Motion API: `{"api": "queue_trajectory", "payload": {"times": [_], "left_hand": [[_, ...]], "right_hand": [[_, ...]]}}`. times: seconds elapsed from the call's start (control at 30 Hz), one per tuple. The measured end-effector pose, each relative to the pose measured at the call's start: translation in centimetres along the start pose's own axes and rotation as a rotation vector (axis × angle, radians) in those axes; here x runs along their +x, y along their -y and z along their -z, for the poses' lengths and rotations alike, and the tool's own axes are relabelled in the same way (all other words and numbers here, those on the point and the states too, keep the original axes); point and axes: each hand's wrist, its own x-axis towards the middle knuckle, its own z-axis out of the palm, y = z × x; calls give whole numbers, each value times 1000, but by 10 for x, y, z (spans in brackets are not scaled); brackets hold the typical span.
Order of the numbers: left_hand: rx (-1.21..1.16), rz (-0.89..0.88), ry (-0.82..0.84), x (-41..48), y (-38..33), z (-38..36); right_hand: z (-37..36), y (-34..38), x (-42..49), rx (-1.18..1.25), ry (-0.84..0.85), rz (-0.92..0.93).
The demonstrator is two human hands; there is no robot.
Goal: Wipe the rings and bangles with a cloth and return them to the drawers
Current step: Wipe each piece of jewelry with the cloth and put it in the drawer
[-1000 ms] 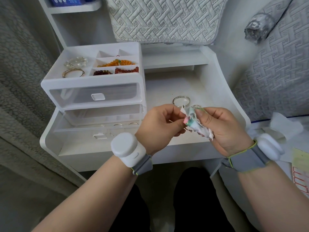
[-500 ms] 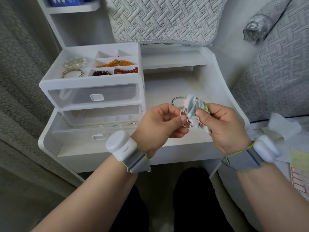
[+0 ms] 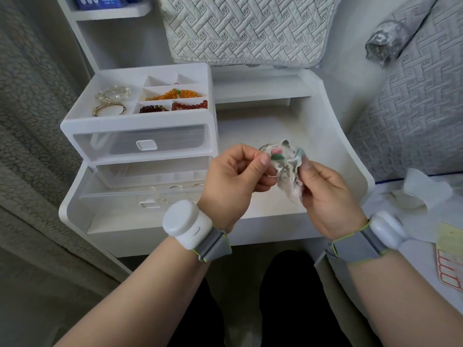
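My left hand (image 3: pixel 235 176) pinches a thin silver bangle (image 3: pixel 275 174) between thumb and fingers above the white table. My right hand (image 3: pixel 325 194) grips a crumpled white cloth (image 3: pixel 290 161) with pink and green print, wrapped over the bangle's right side. Another silver bangle (image 3: pixel 266 147) lies on the table just behind the cloth, partly hidden. The white drawer unit (image 3: pixel 140 116) stands at the left; its bottom drawer (image 3: pixel 140 196) is pulled open with several thin rings (image 3: pixel 175 188) inside.
The unit's top tray holds a clear bead bracelet (image 3: pixel 114 92), a gold bangle (image 3: pixel 109 110) and orange and red bead strands (image 3: pixel 175 95). A quilted pillow (image 3: pixel 245 28) sits behind the table. Bedding and a white tissue (image 3: pixel 421 194) lie at the right.
Both hands rose slightly and the cloth shifted up and around the bangle, now bunched higher over its right side. The left hand keeps its pinch.
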Motion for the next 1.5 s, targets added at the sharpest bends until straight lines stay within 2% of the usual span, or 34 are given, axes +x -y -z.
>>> {"api": "queue_trajectory", "payload": {"times": [0.33, 0.47, 0.6, 0.83, 1.07, 1.23, 1.37, 1.5], "left_hand": [[252, -64, 93, -7, 7, 1], [303, -93, 139, -10, 3, -2], [233, -36, 49, -7, 4, 2], [179, 18, -54, 1, 1, 8], [206, 57, 17, 2, -3, 4], [143, -19, -12, -3, -6, 7], [362, -171, 4, -11, -6, 1], [597, -301, -2, -15, -2, -2]], "right_hand": [[-2, 19, 0, -526, -64, 142], [-6, 24, -2, -601, -107, 173], [-5, 26, -2, -518, -45, 185], [-6, 23, -2, -107, 176, 29], [-9, 27, -3, -43, 229, -22], [-8, 31, -1, -153, 116, 16], [-13, 31, 0, -458, -63, 77], [-18, 25, -4, -752, -200, 232]]}}
